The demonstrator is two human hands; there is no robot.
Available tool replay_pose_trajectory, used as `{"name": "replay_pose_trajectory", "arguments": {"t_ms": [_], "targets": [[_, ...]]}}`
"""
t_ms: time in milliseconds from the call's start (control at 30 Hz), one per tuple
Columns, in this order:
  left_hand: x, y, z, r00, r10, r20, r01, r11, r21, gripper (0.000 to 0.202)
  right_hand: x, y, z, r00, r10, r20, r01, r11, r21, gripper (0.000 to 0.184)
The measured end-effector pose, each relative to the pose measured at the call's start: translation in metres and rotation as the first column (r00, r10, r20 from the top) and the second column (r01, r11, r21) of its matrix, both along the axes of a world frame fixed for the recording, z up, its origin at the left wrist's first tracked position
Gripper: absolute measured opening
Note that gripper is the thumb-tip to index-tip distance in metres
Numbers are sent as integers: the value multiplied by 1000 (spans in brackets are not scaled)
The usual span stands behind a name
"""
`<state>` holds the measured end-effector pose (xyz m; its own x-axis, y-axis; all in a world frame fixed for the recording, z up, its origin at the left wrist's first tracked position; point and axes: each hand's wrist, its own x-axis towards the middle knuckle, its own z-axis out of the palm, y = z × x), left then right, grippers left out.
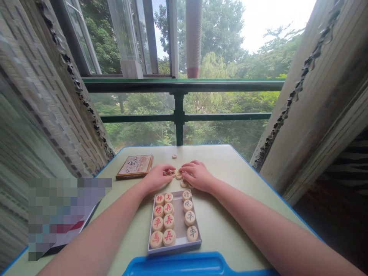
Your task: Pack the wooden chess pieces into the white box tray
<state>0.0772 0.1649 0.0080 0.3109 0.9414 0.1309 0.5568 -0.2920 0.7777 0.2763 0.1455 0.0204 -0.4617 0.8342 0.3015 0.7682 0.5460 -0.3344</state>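
Past the far end of an open box tray, both my hands are at a small group of round wooden xiangqi pieces. My left hand curls its thumb and fingers around a piece at the group's left side. Over the right side lies my right hand, palm down with fingers apart, its fingertips touching a piece. One more piece rests just below those fingers, and others are partly hidden by the hand. In the tray, red-marked pieces fill two columns at left; black-marked pieces line the right side.
A patterned box lid lies on the table to the left. One loose piece sits near the far edge. A blurred-out flat object is at the left, a blue plastic tray edge in front. Behind stands a green railing.
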Motion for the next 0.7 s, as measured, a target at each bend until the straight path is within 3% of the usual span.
{"name": "replay_pose_trajectory", "arguments": {"t_ms": [200, 600, 700], "targets": [[0, -1, 1, 999, 15, -45, -12, 997, 72, 33, 1, 5, -5, 1000, -10, -23, 11, 999, 34, 31], [-1, 2, -2, 1000, -1, 24, 0, 999, 44, 33, 3, 8, -6, 999, 4, -48, -2, 999, 48, 29], [0, 0, 0, 1000, 0, 30, -2, 999, 49, 33, 3, 7, -2, 995, -53, -87, 59, 996, 70, 30]]}}
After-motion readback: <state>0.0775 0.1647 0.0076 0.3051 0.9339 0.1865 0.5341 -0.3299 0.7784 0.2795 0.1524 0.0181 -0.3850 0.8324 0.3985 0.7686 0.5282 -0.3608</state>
